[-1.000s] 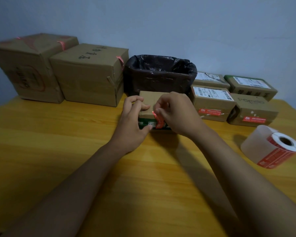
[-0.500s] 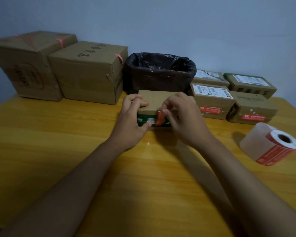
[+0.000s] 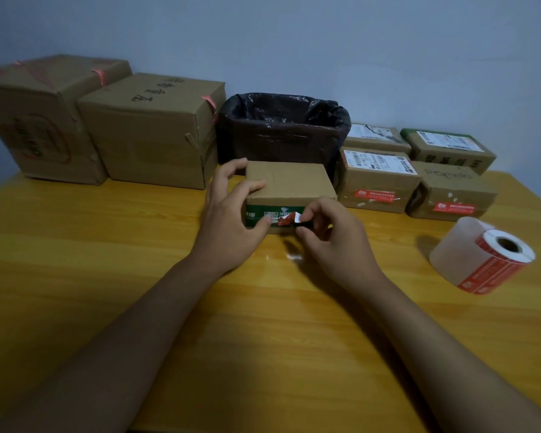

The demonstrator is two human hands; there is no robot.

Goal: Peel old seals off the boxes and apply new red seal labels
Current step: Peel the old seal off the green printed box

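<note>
Two big cartons (image 3: 107,129) stand at the back left of my yellow wooden table (image 3: 75,260) under a pale blue wall (image 3: 294,42), then one bin lined with a black bag (image 3: 281,129), four small parcels (image 3: 419,173) at the right, and one roll of red seal labels (image 3: 484,254). My left hand (image 3: 231,220) grips the one small box (image 3: 289,189) before me; my right hand (image 3: 331,232) pinches its half-peeled red seal (image 3: 286,219) on the front face.

The right-hand brown box (image 3: 453,185) bears faint lettering, roughly "Pomelo". Writing on the red seals, shipping labels, label roll (image 3: 484,257) and big cartons is too small to read.
</note>
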